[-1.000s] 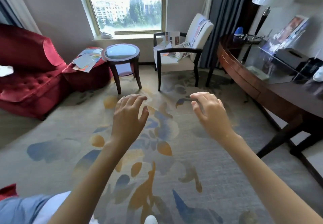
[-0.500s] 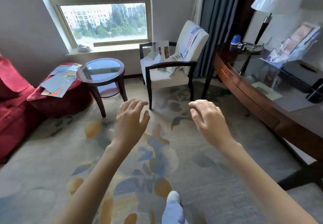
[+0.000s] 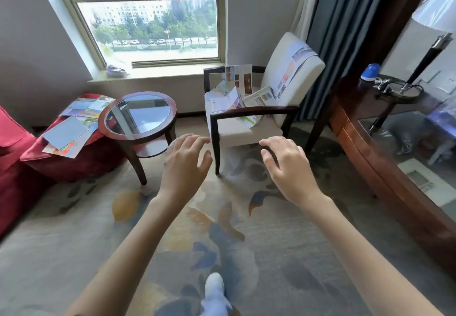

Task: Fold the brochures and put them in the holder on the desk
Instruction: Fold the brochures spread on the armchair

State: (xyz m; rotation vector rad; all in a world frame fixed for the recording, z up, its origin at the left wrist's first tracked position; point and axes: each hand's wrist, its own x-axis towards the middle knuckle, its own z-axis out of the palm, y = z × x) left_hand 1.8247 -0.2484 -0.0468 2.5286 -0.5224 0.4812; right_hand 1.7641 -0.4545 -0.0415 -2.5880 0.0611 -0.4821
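Head view: hovering mid-frame, left hand (image 3: pixel 185 167) and right hand (image 3: pixel 289 170) loosely curled, holding nothing, below floppy paper brochures (image 3: pixel 235 98).

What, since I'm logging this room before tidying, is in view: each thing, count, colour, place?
white cushioned wooden-framed armchair: one, white, by window
loose printed paper brochures: several, multicoloured, on armchair
red upholstered ottoman: one, red, left
flat paper brochures: several, mostly blue, on ottoman
round glass-topped wooden side table: one, dark brown, beside ottoman
curved dark wooden desk: one, brown, right
left hand: one, bare, empty, over carpet
right hand: one, bare, empty, over carpet
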